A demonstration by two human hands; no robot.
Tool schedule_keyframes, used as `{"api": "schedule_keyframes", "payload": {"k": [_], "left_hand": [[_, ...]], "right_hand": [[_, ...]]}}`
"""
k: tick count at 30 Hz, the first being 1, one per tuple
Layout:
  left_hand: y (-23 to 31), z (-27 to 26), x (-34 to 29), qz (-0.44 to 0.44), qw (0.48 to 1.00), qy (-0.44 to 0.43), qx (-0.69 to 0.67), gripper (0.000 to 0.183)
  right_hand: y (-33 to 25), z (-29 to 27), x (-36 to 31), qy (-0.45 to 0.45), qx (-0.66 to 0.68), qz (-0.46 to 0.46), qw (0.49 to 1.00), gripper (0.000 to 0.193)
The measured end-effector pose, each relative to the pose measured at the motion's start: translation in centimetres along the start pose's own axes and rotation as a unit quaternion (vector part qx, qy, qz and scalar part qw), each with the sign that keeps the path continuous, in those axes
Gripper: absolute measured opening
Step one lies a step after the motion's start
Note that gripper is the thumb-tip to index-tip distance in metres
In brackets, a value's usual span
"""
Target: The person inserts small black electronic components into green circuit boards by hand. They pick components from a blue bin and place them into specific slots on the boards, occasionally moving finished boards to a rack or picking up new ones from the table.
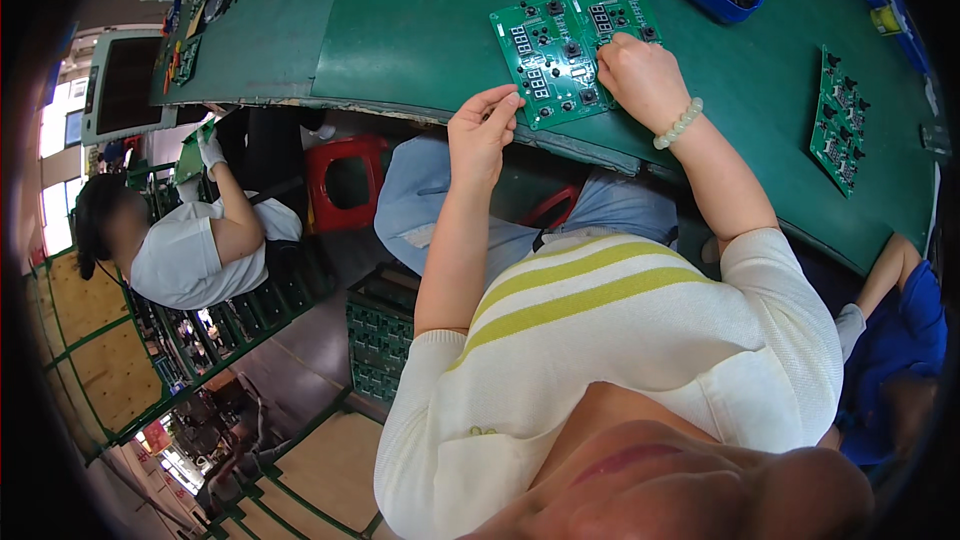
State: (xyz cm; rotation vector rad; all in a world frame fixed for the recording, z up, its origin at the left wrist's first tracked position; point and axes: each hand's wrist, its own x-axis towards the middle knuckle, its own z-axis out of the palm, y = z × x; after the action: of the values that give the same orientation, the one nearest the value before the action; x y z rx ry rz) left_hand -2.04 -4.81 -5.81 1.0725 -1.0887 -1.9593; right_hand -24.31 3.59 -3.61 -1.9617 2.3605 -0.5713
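A green circuit board panel (548, 52) lies near the table's front edge, bearing dark digit displays, black buttons and small parts. My left hand (482, 132) pinches its lower left edge between thumb and fingers. Over the board's right side is my right hand (641, 80), its fingers curled in and pressed together against the surface. Whatever those fingertips hold, if anything, is hidden beneath them. A pale green bead bracelet (679, 124) circles my right wrist.
A blue bin (696, 6) of small black parts stands beyond the board. Another populated board (840, 120) lies at the right on the green table (420, 30). A co-worker in white (215, 245) sits at left; one in blue (900, 360) is at right. Racked boards (382, 335) stand below.
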Motion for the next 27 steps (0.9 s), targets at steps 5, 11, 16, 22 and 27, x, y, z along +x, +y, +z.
{"api": "schedule_keyframes", "payload": {"k": [5, 11, 16, 22, 27], "left_hand": [[-0.5, 0.6, 0.0, 0.042, 0.994, 0.023, 0.101, 0.015], [-1.6, 1.3, 0.5, 0.225, 0.913, 0.098, 0.326, 0.016], [-1.6, 1.4, 0.2, 0.345, 0.83, 0.081, 0.43, 0.016], [-2.5, 1.2, 0.9, 0.274, 0.897, 0.096, 0.333, 0.013], [-2.8, 1.3, 1.0, 0.3, 0.888, 0.094, 0.337, 0.014]], "right_hand": [[0.3, -0.1, -0.3, 0.022, 0.03, -0.012, 0.999, 0.011], [-0.6, 0.4, -0.1, -0.022, -0.051, 0.025, 0.998, 0.011], [0.4, 0.1, 0.0, 0.037, 0.048, -0.02, 0.998, 0.012], [3.3, -2.3, 1.1, -0.068, 0.793, 0.199, 0.572, 0.023], [4.1, -2.3, 1.5, -0.035, 0.855, 0.201, 0.476, 0.023]]}}
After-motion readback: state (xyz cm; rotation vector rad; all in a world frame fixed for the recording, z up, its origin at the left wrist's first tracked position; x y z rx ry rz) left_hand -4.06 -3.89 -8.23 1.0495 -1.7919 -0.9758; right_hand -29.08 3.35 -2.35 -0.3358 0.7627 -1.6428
